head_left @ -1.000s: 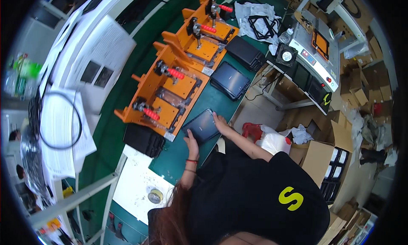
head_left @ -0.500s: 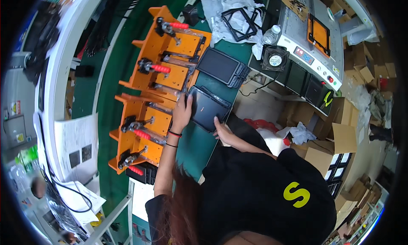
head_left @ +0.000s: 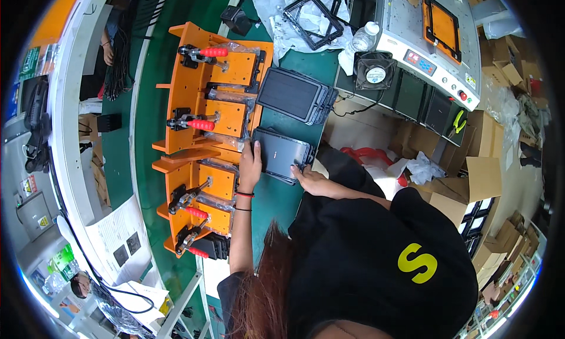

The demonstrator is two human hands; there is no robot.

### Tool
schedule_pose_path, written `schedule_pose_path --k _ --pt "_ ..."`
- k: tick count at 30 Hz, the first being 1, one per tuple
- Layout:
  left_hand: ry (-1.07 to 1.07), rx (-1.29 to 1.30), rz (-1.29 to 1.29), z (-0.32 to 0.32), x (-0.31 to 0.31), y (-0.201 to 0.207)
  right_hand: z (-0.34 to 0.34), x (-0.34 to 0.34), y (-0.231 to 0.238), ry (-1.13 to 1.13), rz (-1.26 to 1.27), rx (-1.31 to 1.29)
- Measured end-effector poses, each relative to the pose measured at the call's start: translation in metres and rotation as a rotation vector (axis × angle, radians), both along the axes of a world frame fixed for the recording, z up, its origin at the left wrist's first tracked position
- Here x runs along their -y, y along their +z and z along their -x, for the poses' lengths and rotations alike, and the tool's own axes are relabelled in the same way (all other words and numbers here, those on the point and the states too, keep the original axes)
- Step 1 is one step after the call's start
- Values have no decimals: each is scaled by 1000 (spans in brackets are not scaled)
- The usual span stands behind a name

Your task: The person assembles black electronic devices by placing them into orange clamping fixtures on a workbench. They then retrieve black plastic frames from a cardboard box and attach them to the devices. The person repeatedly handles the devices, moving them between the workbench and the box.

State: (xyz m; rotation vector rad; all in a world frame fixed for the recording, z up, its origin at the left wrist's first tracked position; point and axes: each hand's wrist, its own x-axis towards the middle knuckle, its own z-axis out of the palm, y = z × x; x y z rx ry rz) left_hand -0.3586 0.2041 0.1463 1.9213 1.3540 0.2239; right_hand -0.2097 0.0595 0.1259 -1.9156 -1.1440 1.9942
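A flat black tablet-like device (head_left: 281, 155) with a smooth, shiny upper face lies at the green bench's near edge, apparently on top of another dark panel. My left hand (head_left: 251, 164) grips its left edge, fingers pointing away from me and thumb along the side. At the near right corner, my right hand (head_left: 313, 180) holds on with the thumb on top; its other fingers are partly hidden. Just beyond lies a stack of black tablet-like devices (head_left: 293, 97). Left of both hands stand orange fixtures (head_left: 222, 118) fitted with red-handled toggle clamps (head_left: 201, 125).
Black rectangular frames (head_left: 313, 22) rest on white wrapping at the far end. A small fan (head_left: 375, 74) and a clear bottle (head_left: 365, 37) stand beside a grey machine (head_left: 406, 39) with buttons. Open cardboard boxes (head_left: 465, 186) are at the right. More black parts (head_left: 212, 246) sit under the nearer fixture.
The whole view has turned slightly, so the fixtures appear farther left. Both hands keep hold of the tablet-like device, which looks less tilted and sits squarer to the bench.
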Motion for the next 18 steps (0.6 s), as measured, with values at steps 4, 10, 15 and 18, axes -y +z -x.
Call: schedule_pose_path --k 4,10,15,18 --pt "-22 -16 -167 1 11 2 -41 -24 66 204 -3 178" --pt "841 484 102 8 103 0 -61 -68 65 144 -754 464" --pt "1400 789 638 -22 107 8 -36 -107 -26 107 -203 151" --pt "1266 862 751 -36 86 15 -41 -118 -30 -269 96 -557"
